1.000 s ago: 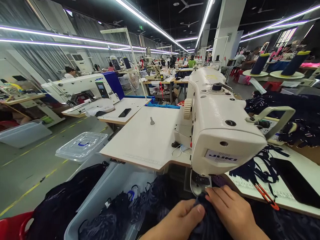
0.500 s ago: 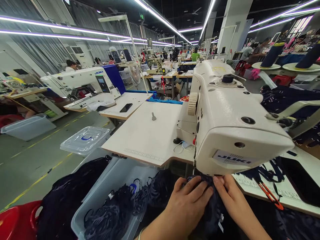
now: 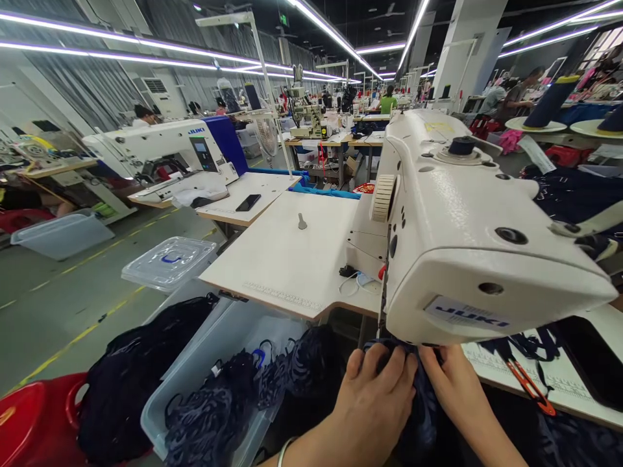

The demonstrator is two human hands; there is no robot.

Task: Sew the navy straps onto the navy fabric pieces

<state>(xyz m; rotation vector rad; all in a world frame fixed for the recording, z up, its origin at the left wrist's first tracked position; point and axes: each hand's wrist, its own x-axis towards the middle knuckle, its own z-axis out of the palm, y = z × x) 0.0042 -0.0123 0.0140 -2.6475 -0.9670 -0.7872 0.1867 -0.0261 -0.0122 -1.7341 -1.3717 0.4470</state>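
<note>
A white JUKI sewing machine (image 3: 467,246) fills the right half of the view on a pale table (image 3: 292,259). Under its head lies dark navy lace fabric (image 3: 423,415). My left hand (image 3: 374,402) rests on this fabric with its fingers curled over the cloth, pressing it toward the needle area. My right hand (image 3: 450,389) pinches the same fabric just right of the left hand, fingertips tucked under the machine head. The needle itself is hidden by the machine.
A clear plastic bin (image 3: 219,363) of dark lace pieces stands at my lower left, beside a red basket (image 3: 34,421) and a dark fabric heap (image 3: 131,376). Red thread snips (image 3: 533,389) and dark straps lie on the table at right. Other machines and people sit further back.
My left hand moved up and right onto the fabric beside my right hand. Both hands pushed further under the machine head, and my view tilted closer to the machine.
</note>
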